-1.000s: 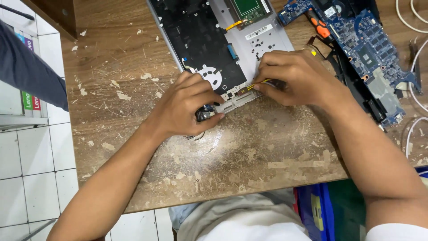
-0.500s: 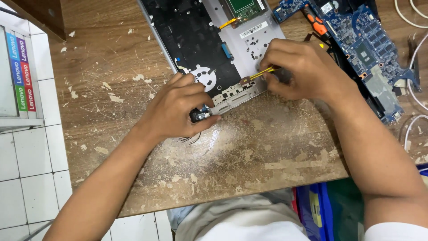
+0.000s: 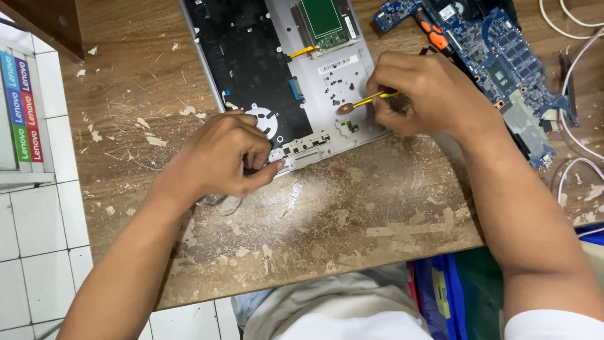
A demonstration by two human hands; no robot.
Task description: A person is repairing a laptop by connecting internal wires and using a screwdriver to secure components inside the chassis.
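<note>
A worn wooden table (image 3: 327,214) fills most of the view, its brown top scratched and flaking in pale patches, worst along the near edge below the fingers. Left of the fingers the table ends and a floor of white tiles (image 3: 31,239) with grey grout lines shows. A dark wooden piece of furniture (image 3: 47,22) juts in at the far left corner. The light is even and soft, casting only faint shadows on the wood.
</note>
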